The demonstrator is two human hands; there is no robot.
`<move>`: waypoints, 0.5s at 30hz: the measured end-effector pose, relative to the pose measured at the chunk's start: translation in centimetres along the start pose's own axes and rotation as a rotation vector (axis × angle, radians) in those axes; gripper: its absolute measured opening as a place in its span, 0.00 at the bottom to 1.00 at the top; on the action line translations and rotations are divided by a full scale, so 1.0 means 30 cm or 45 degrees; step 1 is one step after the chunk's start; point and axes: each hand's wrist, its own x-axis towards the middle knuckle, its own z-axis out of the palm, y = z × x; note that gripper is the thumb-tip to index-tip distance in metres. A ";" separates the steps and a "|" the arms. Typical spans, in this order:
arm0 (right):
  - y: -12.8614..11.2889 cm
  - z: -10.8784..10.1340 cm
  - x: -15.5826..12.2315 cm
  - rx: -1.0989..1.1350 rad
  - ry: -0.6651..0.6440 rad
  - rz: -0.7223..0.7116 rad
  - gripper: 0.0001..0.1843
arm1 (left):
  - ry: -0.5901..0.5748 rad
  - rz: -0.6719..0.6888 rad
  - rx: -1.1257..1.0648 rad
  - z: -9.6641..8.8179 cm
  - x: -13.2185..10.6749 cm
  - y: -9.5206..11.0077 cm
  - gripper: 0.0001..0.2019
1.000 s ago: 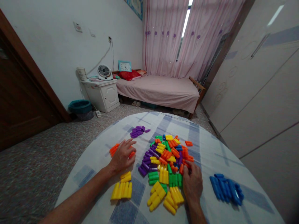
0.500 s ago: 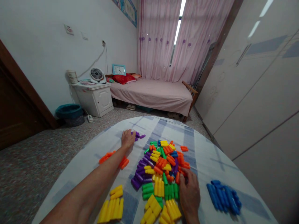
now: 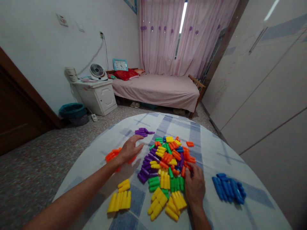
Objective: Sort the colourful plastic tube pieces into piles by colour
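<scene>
A mixed heap of coloured plastic pegs (image 3: pixel 168 159) lies in the middle of a round table with a checked cloth (image 3: pixel 211 153). My left hand (image 3: pixel 129 149) hovers open, fingers stretched out, between the orange pile (image 3: pixel 111 154) and the heap, holding nothing. My right hand (image 3: pixel 194 185) rests at the heap's near right edge with its fingertips pinched on an orange peg (image 3: pixel 185 169). Sorted piles lie around: purple (image 3: pixel 142 131) at the back, yellow (image 3: pixel 120 199) near left, blue (image 3: pixel 227 188) at the right.
More yellow pegs (image 3: pixel 165 203) lie by my right wrist. Beyond the table are a pink bed (image 3: pixel 158 89), a white bedside cabinet (image 3: pixel 96 95) with a small fan (image 3: pixel 97 71), a teal bin (image 3: pixel 72 111), and white wardrobes (image 3: pixel 263 83) on the right.
My left hand reached out to the purple pile at the back, then drew back empty toward the heap. My right hand stayed at the heap's near edge.
</scene>
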 end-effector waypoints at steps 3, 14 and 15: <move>0.000 0.002 0.001 -0.018 0.002 -0.017 0.18 | -0.241 0.143 0.015 -0.040 -0.157 0.072 0.15; 0.000 0.004 0.003 -0.022 0.017 -0.001 0.18 | -0.533 0.149 0.267 0.031 -0.268 0.119 0.13; 0.000 0.004 0.004 -0.022 0.016 0.002 0.18 | -0.516 0.147 0.247 0.035 -0.271 0.117 0.14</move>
